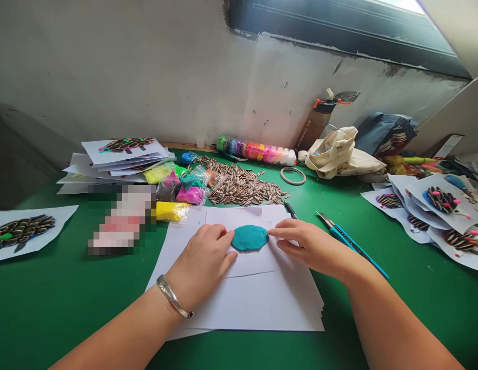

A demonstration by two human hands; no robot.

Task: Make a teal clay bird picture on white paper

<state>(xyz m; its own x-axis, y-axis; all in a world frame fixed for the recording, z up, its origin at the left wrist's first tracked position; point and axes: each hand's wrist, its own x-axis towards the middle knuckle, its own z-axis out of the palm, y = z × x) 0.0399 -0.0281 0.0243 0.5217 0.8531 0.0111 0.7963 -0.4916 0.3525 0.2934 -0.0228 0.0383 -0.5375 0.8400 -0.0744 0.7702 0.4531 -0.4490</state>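
A flattened oval of teal modelling clay (249, 238) lies on a stack of white paper (262, 308). Short pencil lines show just below it, and a longer line crosses the sheet lower down. At the clay's left edge rests my left hand (210, 257), its index finger touching the rim and its thumb held apart below. From the other side, my right hand (306, 244) reaches in with fingers stretched and slightly spread. Its index fingertip meets the right edge, where a small dark patch shows. A silver bangle (173, 297) circles my left wrist.
Sunflower seeds (242, 182) lie heaped behind the paper, beside bagged clay (171, 211). A blue utility knife (352, 244) with its blade showing lies right, near a tape roll (293, 176). Seed pictures (123, 149) are stacked left; others (441, 200) lie right. A bottle (316, 123) leans behind.
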